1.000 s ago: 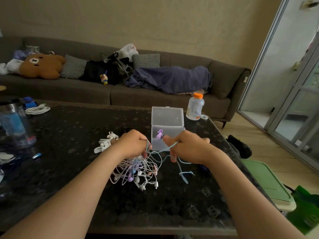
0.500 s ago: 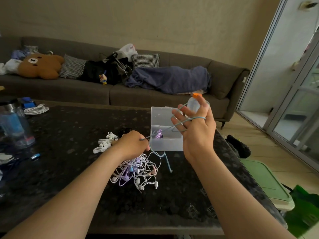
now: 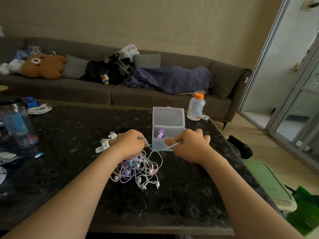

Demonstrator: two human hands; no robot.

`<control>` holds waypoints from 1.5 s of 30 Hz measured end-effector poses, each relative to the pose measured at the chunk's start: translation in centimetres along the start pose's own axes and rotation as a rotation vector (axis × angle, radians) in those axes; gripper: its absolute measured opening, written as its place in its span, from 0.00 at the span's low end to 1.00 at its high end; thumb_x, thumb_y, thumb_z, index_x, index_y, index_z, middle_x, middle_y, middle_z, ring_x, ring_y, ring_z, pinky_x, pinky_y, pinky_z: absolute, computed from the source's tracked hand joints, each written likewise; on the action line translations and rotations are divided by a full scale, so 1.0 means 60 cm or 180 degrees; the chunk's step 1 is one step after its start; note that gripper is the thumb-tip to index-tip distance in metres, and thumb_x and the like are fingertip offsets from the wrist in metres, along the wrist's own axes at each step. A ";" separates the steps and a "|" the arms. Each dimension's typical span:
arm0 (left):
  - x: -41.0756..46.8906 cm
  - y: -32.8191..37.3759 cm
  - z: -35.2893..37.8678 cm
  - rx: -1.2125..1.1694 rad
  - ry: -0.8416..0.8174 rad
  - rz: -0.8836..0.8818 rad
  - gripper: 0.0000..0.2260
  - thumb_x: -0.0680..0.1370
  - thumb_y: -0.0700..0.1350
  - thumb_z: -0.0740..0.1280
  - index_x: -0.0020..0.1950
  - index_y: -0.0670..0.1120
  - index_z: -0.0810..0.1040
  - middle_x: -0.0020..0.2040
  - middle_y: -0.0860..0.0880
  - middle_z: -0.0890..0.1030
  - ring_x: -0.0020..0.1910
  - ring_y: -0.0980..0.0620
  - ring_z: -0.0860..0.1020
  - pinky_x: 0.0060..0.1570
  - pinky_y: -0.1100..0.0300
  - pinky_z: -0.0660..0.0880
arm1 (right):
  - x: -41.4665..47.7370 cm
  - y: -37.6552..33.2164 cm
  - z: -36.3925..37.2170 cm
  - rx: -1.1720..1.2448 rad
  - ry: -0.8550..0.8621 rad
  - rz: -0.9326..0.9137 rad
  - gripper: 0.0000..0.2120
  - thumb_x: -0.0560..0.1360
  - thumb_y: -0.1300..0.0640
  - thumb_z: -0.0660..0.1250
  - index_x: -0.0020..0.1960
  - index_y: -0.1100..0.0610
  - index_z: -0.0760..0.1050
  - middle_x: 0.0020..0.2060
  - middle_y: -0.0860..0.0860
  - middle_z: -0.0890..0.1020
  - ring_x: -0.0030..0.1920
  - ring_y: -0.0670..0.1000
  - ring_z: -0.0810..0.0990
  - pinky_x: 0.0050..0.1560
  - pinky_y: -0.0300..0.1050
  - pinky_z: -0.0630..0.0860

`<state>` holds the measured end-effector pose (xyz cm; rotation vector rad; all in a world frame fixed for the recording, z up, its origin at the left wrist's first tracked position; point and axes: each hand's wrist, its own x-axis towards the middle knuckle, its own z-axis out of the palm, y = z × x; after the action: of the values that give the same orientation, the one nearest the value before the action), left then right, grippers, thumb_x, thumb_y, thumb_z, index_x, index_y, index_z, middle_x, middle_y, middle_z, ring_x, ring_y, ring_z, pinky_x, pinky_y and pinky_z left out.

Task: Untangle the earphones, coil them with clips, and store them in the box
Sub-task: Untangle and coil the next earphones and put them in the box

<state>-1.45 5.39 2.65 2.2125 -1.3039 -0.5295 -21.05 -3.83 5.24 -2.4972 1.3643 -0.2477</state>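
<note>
A tangle of white, purple and pink earphones (image 3: 138,169) lies on the dark table (image 3: 69,169). My left hand (image 3: 130,143) sits above the tangle, pinching one end of a light blue earphone cable (image 3: 159,148). My right hand (image 3: 191,145) grips the same cable a short way to the right, so it sags between both hands. Behind them stands a clear plastic box (image 3: 168,133) with its lid up; a coiled purple earphone (image 3: 160,134) lies inside. White clips (image 3: 105,143) lie left of my left hand.
A clear bottle with an orange cap (image 3: 196,107) stands behind the box near the table's right edge. A blue tumbler (image 3: 17,125) and a coiled white cable (image 3: 38,109) sit at the left. Small clear clips (image 3: 207,191) lie at the front right. A sofa runs behind.
My right hand, which was raised with the blue cable looped over its fingers, has come down level with my left hand in front of the box. My left hand has stayed put.
</note>
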 end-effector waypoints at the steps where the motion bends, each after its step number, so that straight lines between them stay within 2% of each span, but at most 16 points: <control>1: 0.001 0.000 0.000 0.0000 0.0011 0.0010 0.13 0.82 0.49 0.62 0.46 0.58 0.85 0.42 0.52 0.81 0.57 0.37 0.80 0.64 0.37 0.75 | -0.004 -0.001 -0.001 0.0688 -0.0129 -0.0099 0.26 0.81 0.33 0.63 0.42 0.52 0.83 0.48 0.48 0.83 0.57 0.53 0.77 0.69 0.59 0.69; 3: 0.003 0.001 0.000 -0.0064 0.0003 0.0034 0.15 0.84 0.51 0.61 0.45 0.57 0.86 0.39 0.51 0.81 0.50 0.41 0.81 0.61 0.39 0.76 | -0.015 -0.010 -0.005 0.1967 -0.0041 -0.0229 0.25 0.84 0.40 0.63 0.37 0.56 0.80 0.39 0.51 0.85 0.45 0.56 0.82 0.57 0.50 0.80; 6: 0.005 0.003 0.001 -0.0246 -0.0121 0.0139 0.19 0.86 0.51 0.58 0.44 0.55 0.87 0.44 0.47 0.86 0.40 0.47 0.81 0.56 0.43 0.80 | -0.025 -0.028 -0.015 0.3482 0.0770 -0.0308 0.27 0.87 0.42 0.59 0.36 0.58 0.76 0.34 0.55 0.86 0.47 0.71 0.84 0.48 0.57 0.76; 8: 0.006 0.005 0.005 -0.0418 -0.0223 0.0224 0.19 0.87 0.49 0.58 0.46 0.53 0.87 0.50 0.48 0.86 0.44 0.46 0.83 0.53 0.49 0.79 | -0.024 -0.043 -0.023 0.4419 0.1142 -0.0187 0.25 0.88 0.43 0.57 0.39 0.58 0.73 0.30 0.51 0.83 0.46 0.65 0.88 0.48 0.55 0.76; 10: 0.003 0.010 0.008 -0.0599 -0.0283 0.0265 0.18 0.88 0.48 0.58 0.49 0.51 0.87 0.43 0.51 0.81 0.38 0.49 0.79 0.43 0.56 0.73 | -0.026 -0.055 -0.029 0.4989 0.1345 -0.0064 0.24 0.88 0.43 0.55 0.42 0.58 0.72 0.30 0.51 0.82 0.45 0.60 0.89 0.49 0.54 0.81; 12: -0.001 0.014 0.006 -0.0731 -0.0375 0.0303 0.17 0.88 0.46 0.58 0.52 0.51 0.87 0.40 0.51 0.81 0.37 0.52 0.75 0.41 0.56 0.71 | -0.025 -0.059 -0.026 0.5003 0.1541 0.0072 0.22 0.88 0.43 0.54 0.45 0.58 0.73 0.34 0.52 0.83 0.43 0.54 0.89 0.48 0.53 0.84; 16: -0.011 0.012 -0.005 -0.1111 -0.0757 0.0382 0.20 0.85 0.36 0.59 0.57 0.56 0.87 0.51 0.49 0.88 0.62 0.51 0.80 0.61 0.51 0.73 | -0.016 -0.055 -0.018 0.4672 0.1971 0.0265 0.15 0.89 0.46 0.54 0.50 0.52 0.72 0.41 0.50 0.80 0.46 0.50 0.84 0.54 0.53 0.85; 18: -0.013 0.011 -0.010 -0.1384 -0.0839 0.0433 0.20 0.85 0.34 0.59 0.58 0.54 0.87 0.53 0.49 0.88 0.66 0.51 0.78 0.69 0.48 0.68 | -0.011 -0.051 -0.018 0.4639 0.2018 0.0429 0.13 0.89 0.47 0.54 0.51 0.50 0.72 0.43 0.50 0.80 0.48 0.51 0.83 0.56 0.53 0.85; 23: -0.014 0.014 -0.011 -0.1672 -0.0880 0.0570 0.09 0.86 0.48 0.67 0.57 0.47 0.86 0.51 0.49 0.88 0.63 0.51 0.80 0.69 0.51 0.66 | -0.001 -0.037 -0.005 0.4501 0.1979 0.1008 0.10 0.89 0.47 0.55 0.52 0.48 0.71 0.47 0.53 0.81 0.48 0.51 0.83 0.53 0.50 0.84; 28: -0.011 0.014 -0.003 -0.1312 -0.0553 0.0738 0.09 0.87 0.51 0.63 0.64 0.55 0.80 0.43 0.49 0.88 0.55 0.48 0.84 0.59 0.51 0.74 | -0.003 -0.034 -0.011 0.5197 0.1732 0.1480 0.08 0.90 0.49 0.54 0.55 0.49 0.68 0.47 0.54 0.85 0.46 0.52 0.88 0.55 0.54 0.86; 32: -0.010 0.008 -0.002 -0.1148 -0.0890 0.0835 0.10 0.86 0.50 0.66 0.64 0.60 0.84 0.41 0.51 0.84 0.47 0.54 0.80 0.54 0.54 0.75 | -0.009 -0.040 -0.015 0.6032 0.1284 0.1730 0.18 0.89 0.45 0.52 0.72 0.56 0.64 0.51 0.63 0.85 0.40 0.63 0.89 0.41 0.59 0.87; 36: -0.011 0.010 -0.003 -0.1127 -0.1020 0.0841 0.08 0.85 0.51 0.68 0.56 0.58 0.88 0.47 0.58 0.84 0.49 0.58 0.80 0.56 0.55 0.76 | -0.013 -0.040 -0.021 0.5750 0.1440 0.1605 0.07 0.90 0.47 0.51 0.66 0.48 0.60 0.48 0.59 0.77 0.39 0.61 0.89 0.43 0.58 0.87; 39: -0.015 0.016 -0.005 -0.1423 -0.1147 0.0853 0.10 0.86 0.47 0.66 0.59 0.58 0.87 0.66 0.56 0.81 0.65 0.56 0.77 0.69 0.52 0.71 | -0.015 -0.046 -0.026 0.5658 0.1542 0.1442 0.05 0.90 0.48 0.52 0.64 0.45 0.58 0.46 0.51 0.72 0.43 0.59 0.89 0.40 0.54 0.88; 41: -0.018 0.021 -0.007 -0.1598 -0.1297 0.0856 0.13 0.87 0.44 0.64 0.60 0.57 0.87 0.72 0.56 0.77 0.72 0.56 0.73 0.73 0.52 0.66 | -0.016 -0.050 -0.026 0.5707 0.1495 0.1536 0.06 0.90 0.49 0.52 0.66 0.45 0.60 0.50 0.52 0.74 0.47 0.60 0.89 0.40 0.54 0.88; 44: -0.020 0.028 -0.011 -0.1659 -0.1359 0.0738 0.13 0.87 0.41 0.62 0.57 0.50 0.87 0.69 0.54 0.79 0.69 0.53 0.73 0.68 0.54 0.65 | -0.014 -0.047 -0.018 0.6238 0.1372 0.1614 0.13 0.90 0.50 0.50 0.72 0.49 0.65 0.64 0.51 0.77 0.52 0.62 0.85 0.51 0.58 0.87; 45: -0.020 0.029 -0.011 -0.1659 -0.1305 0.0704 0.12 0.87 0.41 0.62 0.57 0.49 0.86 0.69 0.53 0.79 0.69 0.53 0.73 0.67 0.55 0.65 | -0.011 -0.043 -0.013 0.5841 0.1425 0.1622 0.14 0.89 0.53 0.53 0.73 0.53 0.65 0.66 0.55 0.78 0.52 0.62 0.84 0.50 0.59 0.85</control>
<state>-2.81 5.91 4.33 1.5604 -1.3869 -1.1320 -19.59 -2.08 6.79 -0.5705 0.9225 -1.2325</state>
